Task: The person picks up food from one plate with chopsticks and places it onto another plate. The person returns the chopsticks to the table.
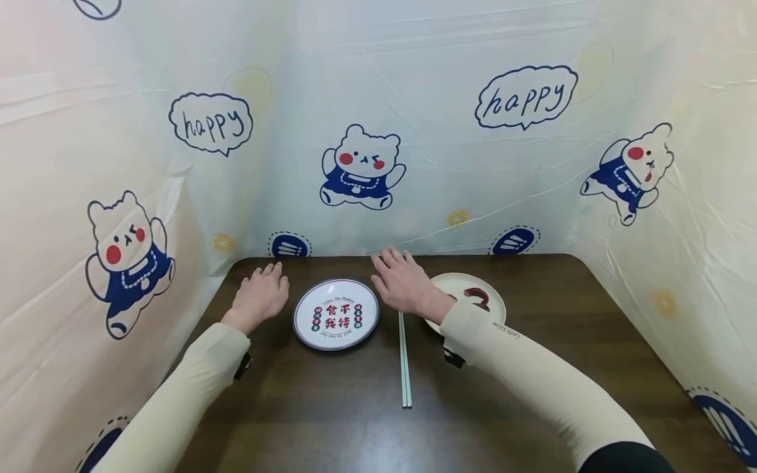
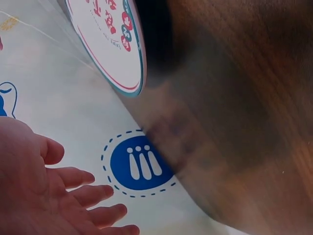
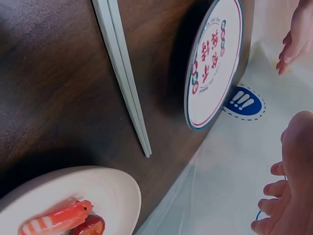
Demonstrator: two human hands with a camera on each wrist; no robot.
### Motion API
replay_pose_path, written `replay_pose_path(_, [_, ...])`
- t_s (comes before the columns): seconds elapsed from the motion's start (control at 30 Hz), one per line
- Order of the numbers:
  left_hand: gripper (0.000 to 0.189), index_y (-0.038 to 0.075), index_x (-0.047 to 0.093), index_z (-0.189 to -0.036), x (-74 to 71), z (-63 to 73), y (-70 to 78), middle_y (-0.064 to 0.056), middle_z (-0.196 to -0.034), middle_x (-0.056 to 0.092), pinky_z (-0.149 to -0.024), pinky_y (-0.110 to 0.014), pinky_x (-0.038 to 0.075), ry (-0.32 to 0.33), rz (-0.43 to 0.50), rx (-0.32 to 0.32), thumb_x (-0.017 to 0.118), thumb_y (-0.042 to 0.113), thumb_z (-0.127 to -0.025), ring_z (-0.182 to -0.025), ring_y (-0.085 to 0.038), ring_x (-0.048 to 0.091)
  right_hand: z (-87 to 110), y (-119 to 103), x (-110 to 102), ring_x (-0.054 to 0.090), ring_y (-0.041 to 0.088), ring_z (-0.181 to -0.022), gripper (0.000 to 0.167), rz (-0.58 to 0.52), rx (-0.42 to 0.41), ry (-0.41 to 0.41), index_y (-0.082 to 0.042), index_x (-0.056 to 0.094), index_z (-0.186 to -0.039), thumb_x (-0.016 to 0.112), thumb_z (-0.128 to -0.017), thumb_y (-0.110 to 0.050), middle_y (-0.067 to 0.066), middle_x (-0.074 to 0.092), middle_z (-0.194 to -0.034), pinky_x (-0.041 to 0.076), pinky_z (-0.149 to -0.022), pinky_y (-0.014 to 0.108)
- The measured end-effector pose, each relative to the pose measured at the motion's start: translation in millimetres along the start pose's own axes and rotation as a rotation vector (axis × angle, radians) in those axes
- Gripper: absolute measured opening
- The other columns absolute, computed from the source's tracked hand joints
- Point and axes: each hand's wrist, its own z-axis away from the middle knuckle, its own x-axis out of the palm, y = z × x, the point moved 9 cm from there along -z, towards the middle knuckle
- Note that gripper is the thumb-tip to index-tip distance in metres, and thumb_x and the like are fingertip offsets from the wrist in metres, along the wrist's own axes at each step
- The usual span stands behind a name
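Note:
My left hand (image 1: 259, 299) hovers, fingers extended and holding nothing, left of a round white plate (image 1: 304, 310) with a blue rim and red Chinese characters. To that plate's right my right hand (image 1: 408, 282) reaches over the far end of a pair of pale green chopsticks (image 1: 405, 374), its fingers also extended and free. The chopsticks lie side by side, pointing away from me. A cream plate (image 1: 451, 282) sits partly behind my right wrist. It bears a red-and-white striped shrimp (image 3: 58, 218) and a dark red, glossy piece (image 3: 90, 226), seen closer in the right wrist view.
Everything stands on a dark brown wooden table (image 1: 284, 420) with rounded far corners. A pale curtain (image 1: 437, 59) printed with bears and the word "happy" hangs along the far edge and both sides.

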Motion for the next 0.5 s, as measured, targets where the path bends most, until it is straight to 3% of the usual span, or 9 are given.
replay_pose_path(0.27, [0.064,-0.013,0.027,-0.159,13.2,-0.6,0.0,-0.037,-0.161,0.029,-0.12,-0.073,0.023,-0.041,0.039,-0.029,0.029,0.031,-0.112,-0.148,-0.059,0.026,5.2,-5.7,8.2,0.029,0.032,-0.155,0.062,-0.039,0.0,-0.029,-0.011,0.033,-0.166,0.032,-0.114,-0.045,0.015,0.033,-0.168,0.022,-0.128,0.054])
replay_pose_path(0.5, [0.062,-0.014,0.033,-0.156,19.4,-0.7,-1.6,-0.037,-0.156,0.038,-0.111,-0.069,0.042,-0.074,0.097,-0.041,0.034,0.029,-0.112,-0.138,-0.055,0.046,9.0,-9.0,14.8,0.034,0.034,-0.153,0.061,-0.094,0.005,-0.048,-0.01,0.035,-0.165,0.039,-0.113,-0.042,0.017,0.035,-0.167,0.024,-0.128,0.055])
